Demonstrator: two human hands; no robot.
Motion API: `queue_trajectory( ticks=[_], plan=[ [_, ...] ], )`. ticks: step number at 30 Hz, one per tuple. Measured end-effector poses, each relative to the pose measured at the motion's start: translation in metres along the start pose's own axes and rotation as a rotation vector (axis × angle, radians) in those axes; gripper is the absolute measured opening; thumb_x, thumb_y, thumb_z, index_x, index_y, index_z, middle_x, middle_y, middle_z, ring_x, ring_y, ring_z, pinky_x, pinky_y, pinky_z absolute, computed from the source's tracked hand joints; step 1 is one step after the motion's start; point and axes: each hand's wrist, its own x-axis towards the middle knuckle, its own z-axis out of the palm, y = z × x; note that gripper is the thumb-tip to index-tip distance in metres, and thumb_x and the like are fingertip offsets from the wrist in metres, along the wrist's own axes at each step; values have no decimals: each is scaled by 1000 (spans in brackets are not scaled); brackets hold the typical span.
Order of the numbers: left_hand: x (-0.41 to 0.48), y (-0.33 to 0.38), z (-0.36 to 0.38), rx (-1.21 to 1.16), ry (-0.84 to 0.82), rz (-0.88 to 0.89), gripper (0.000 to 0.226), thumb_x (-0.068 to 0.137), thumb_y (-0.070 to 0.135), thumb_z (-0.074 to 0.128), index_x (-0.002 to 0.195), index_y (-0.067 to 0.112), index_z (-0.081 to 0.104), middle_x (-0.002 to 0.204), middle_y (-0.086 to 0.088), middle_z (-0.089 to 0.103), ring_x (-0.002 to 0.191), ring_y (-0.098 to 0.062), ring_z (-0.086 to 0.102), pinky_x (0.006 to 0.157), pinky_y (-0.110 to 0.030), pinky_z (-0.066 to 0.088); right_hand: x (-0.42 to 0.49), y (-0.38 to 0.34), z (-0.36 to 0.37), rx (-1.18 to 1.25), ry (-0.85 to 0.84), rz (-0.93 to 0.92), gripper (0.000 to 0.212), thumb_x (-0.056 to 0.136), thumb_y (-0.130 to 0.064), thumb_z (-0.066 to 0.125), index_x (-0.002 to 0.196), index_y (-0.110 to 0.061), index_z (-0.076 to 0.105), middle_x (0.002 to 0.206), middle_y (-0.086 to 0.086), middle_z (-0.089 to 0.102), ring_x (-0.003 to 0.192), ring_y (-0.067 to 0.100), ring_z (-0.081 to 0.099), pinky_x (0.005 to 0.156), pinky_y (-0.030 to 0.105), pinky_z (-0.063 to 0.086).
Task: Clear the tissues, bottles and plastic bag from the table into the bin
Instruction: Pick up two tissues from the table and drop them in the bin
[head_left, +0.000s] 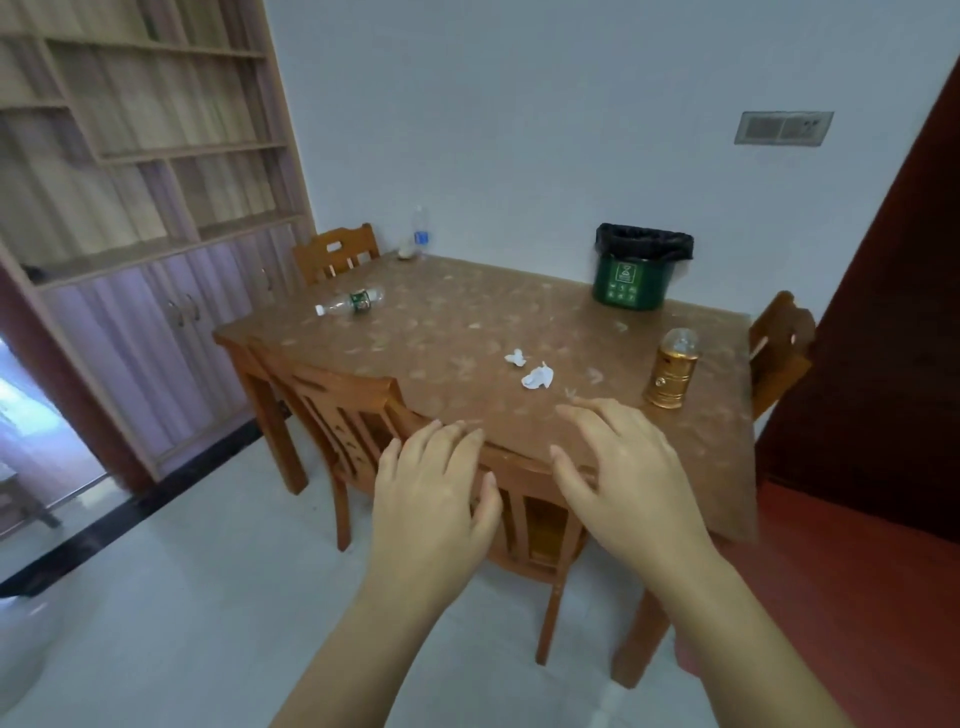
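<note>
Empty and loosely spread, the left hand (434, 478) and right hand (623, 467) hover over the table's (441, 338) near edge. Just beyond lie two crumpled tissues (538, 376), likely weightless and soft, to be pinched anywhere. Two clear bottles look light and apt to roll, best gripped round the body: the lying bottle (353, 301) at left and the upright bottle (421, 231) at the far corner. One amber bottle (672, 369) stands at right, near the single green bin (636, 280).
</note>
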Motion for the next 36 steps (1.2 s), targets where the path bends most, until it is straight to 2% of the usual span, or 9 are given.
queue_trajectory(
  ticks=[4, 8, 12, 16, 19, 22, 29, 34, 36],
  plan=[
    [41, -26, 37, 15, -13, -45, 43, 81, 33, 40, 109, 12, 64, 111, -5, 67, 109, -26, 58, 93, -49, 42, 38, 25, 45, 9, -23, 37, 44, 81, -39, 40, 110, -14, 62, 108, 4, 64, 100, 27, 58, 86, 44, 46],
    [99, -53, 76, 31, -38, -58, 46, 81, 35, 37, 111, 11, 63, 113, -6, 66, 111, -28, 57, 96, -50, 39, 87, 59, 83, -3, -20, 70, 35, 81, -31, 53, 108, -11, 63, 108, 9, 65, 103, 31, 58, 87, 44, 45],
    [153, -70, 114, 51, -84, -61, 47, 82, 36, 36, 113, 11, 61, 113, -5, 65, 113, -28, 55, 97, -50, 37, 136, 88, 113, 4, -4, 80, 37, 79, -32, 49, 107, -12, 63, 109, 9, 64, 99, 31, 59, 83, 43, 46],
    [186, -83, 156, 27, -143, -78, 37, 87, 30, 48, 118, 13, 59, 118, -4, 63, 117, -25, 52, 101, -47, 33, 169, 113, 147, 7, 10, 86, 32, 75, -27, 56, 100, -11, 66, 102, 9, 66, 91, 32, 62, 76, 42, 49],
    [208, -100, 187, 31, -134, -61, 43, 83, 34, 40, 112, 12, 62, 112, -5, 65, 112, -27, 56, 97, -49, 37, 183, 136, 175, -6, -34, 116, 33, 76, -30, 52, 101, -13, 66, 102, 8, 66, 95, 32, 61, 75, 41, 48],
    [235, -119, 220, 20, -174, -54, 47, 82, 36, 36, 112, 12, 62, 115, -6, 64, 114, -28, 55, 97, -51, 36, 197, 159, 204, -32, -73, 149, 33, 74, -28, 56, 101, -12, 66, 100, 7, 66, 93, 33, 62, 73, 40, 48],
    [298, -166, 312, -91, -263, 21, 49, 81, 34, 36, 113, 6, 61, 116, -12, 63, 113, -34, 54, 96, -53, 39, 240, 193, 272, -84, -125, 261, 26, 71, -19, 66, 95, -9, 66, 93, 12, 66, 73, 35, 62, 61, 42, 51],
    [338, -197, 383, -179, -255, 129, 43, 79, 27, 41, 107, 5, 64, 112, -13, 66, 108, -34, 58, 91, -54, 43, 271, 216, 323, -104, -169, 341, 35, 73, -29, 51, 96, -9, 67, 89, 12, 67, 74, 34, 63, 62, 40, 50],
    [350, -205, 410, -224, -268, 139, 41, 78, 26, 42, 107, 5, 64, 111, -12, 66, 108, -34, 58, 91, -52, 43, 278, 227, 342, -102, -189, 380, 34, 73, -27, 54, 97, -8, 67, 90, 12, 67, 78, 35, 64, 63, 39, 49]
  ],
)
